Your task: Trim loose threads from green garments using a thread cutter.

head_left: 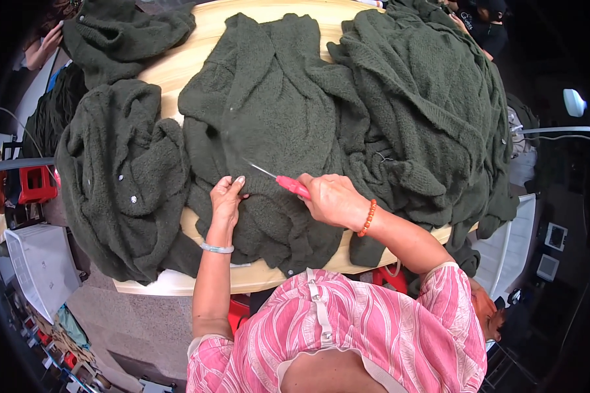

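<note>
Your right hand (333,200) gripping pink-handled tool (292,187), fingers closed round handle, thin metal tip lying on green sweater (269,131). Your left hand (227,200) pressing flat on same sweater just left of tool, fingers loosely together, holding nothing. Sweater lying spread at middle of worktop (206,36), near front edge. More green sweaters flanking it: left pile (121,177) hanging over edge, right pile (426,105) touching it. White bin (39,265) sitting on floor at lower left.

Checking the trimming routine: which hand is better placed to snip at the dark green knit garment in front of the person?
Right. The right hand holds the pink-handled snips, blade tip on the middle knit garment. The left hand only presses the knit flat.
</note>
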Available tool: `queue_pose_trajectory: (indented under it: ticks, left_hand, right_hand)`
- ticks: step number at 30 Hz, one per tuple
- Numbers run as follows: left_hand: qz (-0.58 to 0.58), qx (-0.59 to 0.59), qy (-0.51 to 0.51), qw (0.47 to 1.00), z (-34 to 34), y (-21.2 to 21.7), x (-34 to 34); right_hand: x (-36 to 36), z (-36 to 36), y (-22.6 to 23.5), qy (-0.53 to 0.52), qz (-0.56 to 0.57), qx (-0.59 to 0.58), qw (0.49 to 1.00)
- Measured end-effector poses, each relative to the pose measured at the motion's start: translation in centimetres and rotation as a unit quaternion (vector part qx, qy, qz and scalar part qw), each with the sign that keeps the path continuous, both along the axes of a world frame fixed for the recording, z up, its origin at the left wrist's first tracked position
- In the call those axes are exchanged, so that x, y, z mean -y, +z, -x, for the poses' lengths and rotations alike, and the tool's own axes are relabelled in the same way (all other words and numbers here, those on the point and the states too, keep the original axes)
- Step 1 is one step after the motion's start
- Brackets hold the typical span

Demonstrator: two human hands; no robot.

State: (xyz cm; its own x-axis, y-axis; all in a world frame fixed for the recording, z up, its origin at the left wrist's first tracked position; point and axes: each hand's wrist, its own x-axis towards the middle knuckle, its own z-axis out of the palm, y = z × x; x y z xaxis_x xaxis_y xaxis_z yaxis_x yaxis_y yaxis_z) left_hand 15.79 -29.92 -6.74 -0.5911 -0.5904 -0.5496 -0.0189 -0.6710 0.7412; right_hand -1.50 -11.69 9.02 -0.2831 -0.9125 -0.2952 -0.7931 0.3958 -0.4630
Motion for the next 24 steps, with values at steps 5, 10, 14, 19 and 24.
queue_pose_trajectory:
  ticks: [5,10,14,19,24]
  left_hand:
    - [0.102,0.044,-0.026,0.994,2.4,1.2,4.1]
    - [0.035,-0.032,-0.041,0.998,6.5,0.1,8.1]
    - [0.062,-0.078,-0.021,0.995,7.6,-1.9,7.4]
    - [0.119,-0.076,-0.052,0.989,6.5,-2.2,6.9]
    - [0.124,-0.076,-0.019,0.989,6.9,-0.8,6.2]
  right_hand:
    - [-0.5,-0.6,-0.9,-0.081,-0.015,0.048,0.995]
    - [0.9,-1.0,-0.8,-0.092,-0.006,0.051,0.994]
    - [2.0,-0.5,-1.2,-0.094,0.022,0.020,0.995]
    - [4.1,-0.2,-0.3,-0.076,0.049,-0.013,0.996]
    - [4.4,0.1,-0.5,-0.039,0.021,-0.010,0.999]
